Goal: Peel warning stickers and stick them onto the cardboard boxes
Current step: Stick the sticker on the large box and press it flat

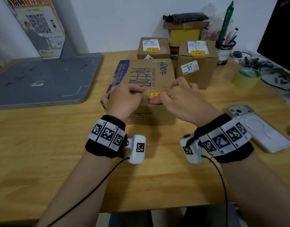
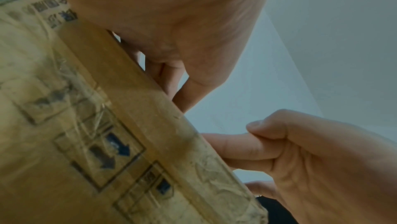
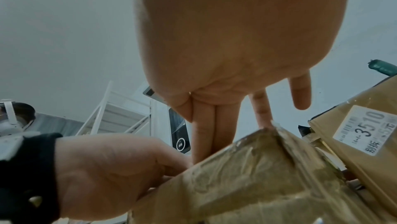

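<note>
We see only part of the warning sticker (image 1: 157, 93); the right hand (image 1: 182, 99) covers its right end. Whether the left hand (image 1: 123, 99) grips the box (image 1: 145, 74), we cannot tell.

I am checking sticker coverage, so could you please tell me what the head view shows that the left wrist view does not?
Only the head view shows the yellow-red warning sticker on the box top, plus the phone and tape roll. Only the left wrist view shows the printed arrow symbols on the box side. Both show the front cardboard box and both hands, left hand and right hand.
</note>
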A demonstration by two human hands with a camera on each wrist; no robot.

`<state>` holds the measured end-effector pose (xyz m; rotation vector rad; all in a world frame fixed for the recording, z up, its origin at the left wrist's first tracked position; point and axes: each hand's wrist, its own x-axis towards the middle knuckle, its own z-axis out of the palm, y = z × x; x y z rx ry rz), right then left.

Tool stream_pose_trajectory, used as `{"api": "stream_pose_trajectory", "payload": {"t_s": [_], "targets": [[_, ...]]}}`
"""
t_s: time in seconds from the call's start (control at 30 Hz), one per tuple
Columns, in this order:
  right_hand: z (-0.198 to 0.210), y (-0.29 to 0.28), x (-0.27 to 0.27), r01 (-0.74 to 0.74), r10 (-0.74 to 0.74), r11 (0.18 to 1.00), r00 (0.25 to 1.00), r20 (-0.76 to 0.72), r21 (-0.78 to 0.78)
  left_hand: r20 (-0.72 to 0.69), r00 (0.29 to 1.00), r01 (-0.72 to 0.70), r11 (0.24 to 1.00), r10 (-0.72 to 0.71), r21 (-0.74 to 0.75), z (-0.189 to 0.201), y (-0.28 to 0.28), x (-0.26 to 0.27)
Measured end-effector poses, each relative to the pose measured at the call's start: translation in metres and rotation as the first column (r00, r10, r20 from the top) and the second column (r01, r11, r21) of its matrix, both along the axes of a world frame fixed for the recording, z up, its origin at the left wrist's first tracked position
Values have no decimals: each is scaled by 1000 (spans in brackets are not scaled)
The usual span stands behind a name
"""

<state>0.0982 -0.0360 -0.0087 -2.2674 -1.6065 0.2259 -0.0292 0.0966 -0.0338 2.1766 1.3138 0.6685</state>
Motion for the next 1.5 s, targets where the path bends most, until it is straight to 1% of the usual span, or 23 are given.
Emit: {"api": "stream_pose_trajectory", "payload": {"t_s": [0.17,0.4,0.47,0.6,0.67,0.77,0.9,1.07,1.17,1.3,1.43,1.5], "targets": [[-4,4,-5,36,-35,998,999,22,-53,-8,1000,13,1000,-13,-12,1,0,0],[1,-5,-1,34,-33,999,998,-44,18,6,1000,-1,1000,1,-10,3,-1,0],[0,-4,0,62,-61,998,997,-38,15,10,1000,0,1000,0,-6,2,-2,1],[-8,9,6,140,-143,990,986,-82,-34,1,1000,-5,1000,5,-5,1,0,1],[-11,12,7,154,-156,987,985,-68,-41,3,1000,-4,1000,4,-17,0,1,2],[-12,8,5,152,-152,988,988,-24,9,11,1000,-3,999,3,-45,1,2,2],[-11,-1,6,168,-167,984,986,-24,55,-6,1000,-17,1000,17,-25,2,0,2],[-15,4,5,216,-217,976,972,93,28,-6,1000,-22,1000,22,-8,2,-2,3],[-14,6,5,220,-224,974,968,117,46,-7,1000,-29,1000,29,-4,0,-1,2],[-15,1,7,247,-256,963,964,76,107,-3,1000,-31,999,31,7,0,-2,3],[-20,-1,12,261,-264,960,964,12,105,-7,999,-37,999,37,11,0,-2,4],[-18,-1,11,251,-254,963,967,17,99,-10,999,-37,999,38,11,1,-1,4]]}}
